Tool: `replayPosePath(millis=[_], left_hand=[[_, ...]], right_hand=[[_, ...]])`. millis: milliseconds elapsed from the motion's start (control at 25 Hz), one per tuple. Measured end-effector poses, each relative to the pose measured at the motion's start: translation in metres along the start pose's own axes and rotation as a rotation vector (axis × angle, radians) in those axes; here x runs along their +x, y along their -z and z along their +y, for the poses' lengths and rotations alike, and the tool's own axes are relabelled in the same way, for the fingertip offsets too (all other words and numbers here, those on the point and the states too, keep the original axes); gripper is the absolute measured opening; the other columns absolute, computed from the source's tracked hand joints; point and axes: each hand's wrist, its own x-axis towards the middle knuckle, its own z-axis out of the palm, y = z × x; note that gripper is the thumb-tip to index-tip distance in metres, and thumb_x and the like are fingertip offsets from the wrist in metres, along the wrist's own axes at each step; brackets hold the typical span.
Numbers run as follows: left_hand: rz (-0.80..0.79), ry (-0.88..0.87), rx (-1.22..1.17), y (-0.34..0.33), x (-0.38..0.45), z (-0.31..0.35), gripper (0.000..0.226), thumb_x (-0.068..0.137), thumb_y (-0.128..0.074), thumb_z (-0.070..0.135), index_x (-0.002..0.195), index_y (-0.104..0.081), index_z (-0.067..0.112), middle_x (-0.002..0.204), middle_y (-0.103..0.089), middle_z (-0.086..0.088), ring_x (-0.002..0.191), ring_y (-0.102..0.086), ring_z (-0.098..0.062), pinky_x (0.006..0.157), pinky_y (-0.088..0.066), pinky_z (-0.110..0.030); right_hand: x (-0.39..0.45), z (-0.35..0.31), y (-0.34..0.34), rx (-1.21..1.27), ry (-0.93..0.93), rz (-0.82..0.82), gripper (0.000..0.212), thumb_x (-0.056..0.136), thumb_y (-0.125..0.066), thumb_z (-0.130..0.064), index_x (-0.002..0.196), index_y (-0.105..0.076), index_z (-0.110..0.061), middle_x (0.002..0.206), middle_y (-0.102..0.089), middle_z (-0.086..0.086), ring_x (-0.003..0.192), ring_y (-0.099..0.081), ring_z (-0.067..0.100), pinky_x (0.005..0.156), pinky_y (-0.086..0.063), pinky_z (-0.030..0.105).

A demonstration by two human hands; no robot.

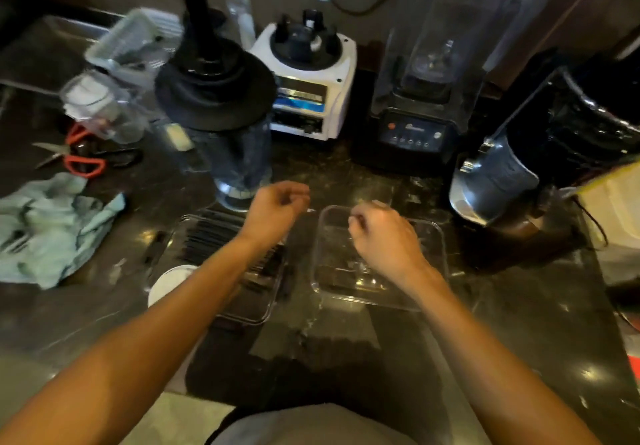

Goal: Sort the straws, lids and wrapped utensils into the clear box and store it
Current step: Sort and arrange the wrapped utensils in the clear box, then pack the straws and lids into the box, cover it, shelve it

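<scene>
A clear plastic box [263, 313] lies on the dark counter with a bundle of black straws [211, 236] in it. My left hand [277, 209] hovers above its far right corner, fingers curled. To the right sits a second clear plastic tray [438, 236], the lid or another box, and my right hand [384, 240] is over it with fingers curled. The frame is blurred; I cannot tell whether either hand pinches something small. A white round lid [166, 285] peeks out by the box's near left corner.
Behind the hands stand a blender jar with a black lid [214, 91], a white blender base [308, 81] and a black blender [415, 98]. Red-handled scissors [79, 157] and a pale green cloth [52, 226] lie at left. A dark jug [495, 181] stands at right.
</scene>
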Motion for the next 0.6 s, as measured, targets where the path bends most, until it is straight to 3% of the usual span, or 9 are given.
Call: replayPosePath(millis=[120,280,360,440,600], left_hand=[[0.141,0.037,-0.120,0.061,-0.007,-0.013,0.017,0.096,-0.064,0.000,0.100,-0.070,0.016,0.087,-0.074,-0.006,0.079,-0.071,-0.021,0.079,-0.058,-0.038],[0.216,0.059,0.044,0.126,-0.029,-0.044,0.025,0.092,-0.069,0.000,0.096,-0.069,0.024,0.090,-0.074,-0.003,0.088,-0.069,-0.020,0.088,-0.056,-0.035],[0.165,0.050,0.234,0.145,-0.037,-0.059,0.029,0.086,-0.076,0.005,0.107,-0.069,0.023,0.097,-0.074,0.002,0.092,-0.070,-0.015,0.093,-0.057,-0.035],[0.069,-0.006,0.546,0.156,-0.042,-0.071,0.049,0.078,-0.082,0.020,0.125,-0.066,0.020,0.115,-0.070,0.000,0.105,-0.068,-0.017,0.096,-0.055,-0.036],[-0.195,-0.144,1.034,0.146,-0.036,-0.091,0.089,0.069,-0.078,0.050,0.148,-0.046,0.025,0.149,-0.051,-0.004,0.136,-0.048,-0.028,0.109,-0.044,-0.054]], right_hand=[[0.009,-0.035,-0.017,0.037,0.093,-0.036,0.021,0.101,-0.059,-0.031,0.113,-0.072,-0.019,0.107,-0.067,0.000,0.097,-0.067,0.019,0.083,-0.055,0.039],[0.012,-0.075,-0.053,0.022,0.137,-0.188,0.042,0.096,-0.066,-0.043,0.132,-0.062,-0.022,0.126,-0.063,-0.001,0.115,-0.063,0.020,0.094,-0.054,0.040],[0.010,-0.092,-0.073,-0.014,0.185,-0.257,0.064,0.092,-0.070,-0.050,0.145,-0.051,-0.018,0.139,-0.054,0.002,0.129,-0.053,0.022,0.103,-0.049,0.040],[0.009,-0.106,-0.096,-0.111,0.225,-0.304,0.088,0.084,-0.075,-0.057,0.152,-0.039,-0.014,0.146,-0.048,0.007,0.137,-0.046,0.026,0.110,-0.044,0.041],[0.009,-0.118,-0.139,-0.315,0.208,-0.313,0.114,0.073,-0.080,-0.065,0.156,-0.027,-0.007,0.152,-0.042,0.014,0.140,-0.042,0.030,0.116,-0.038,0.044]])
